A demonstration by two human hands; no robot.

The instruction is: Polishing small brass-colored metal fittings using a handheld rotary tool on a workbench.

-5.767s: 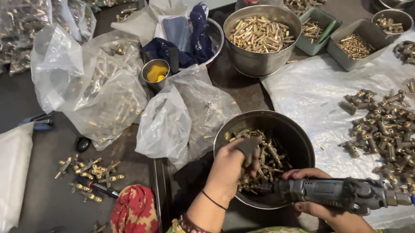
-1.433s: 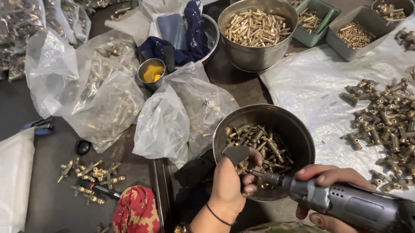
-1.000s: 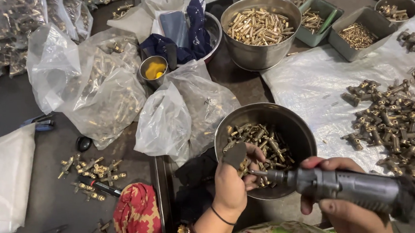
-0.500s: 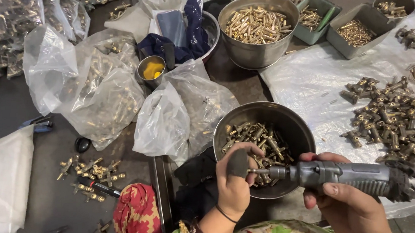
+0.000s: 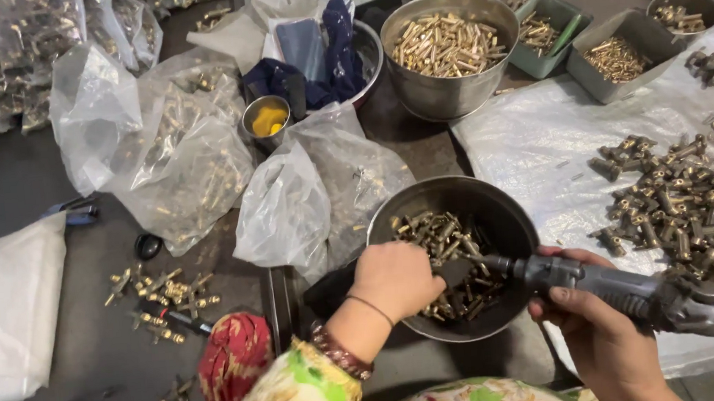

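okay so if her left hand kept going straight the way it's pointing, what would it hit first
Probably the small brass fittings piled in the dark round metal bowl. The left hand already reaches over its near rim, pointing up and right; depth is unclear, so it may touch them already.

A dark worktable (image 5: 15,176) under even, soft light.

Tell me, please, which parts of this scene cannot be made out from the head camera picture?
- What the left hand pinches: its own fingers cover the piece over the steel bowl.
- The tip of the power tool: hidden behind that hand.
- The tool's rear end: cut off by the right edge.
- The right hand: its wrist runs off the bottom edge.
- Contents of the clear plastic bags: blurred by crumpled film.
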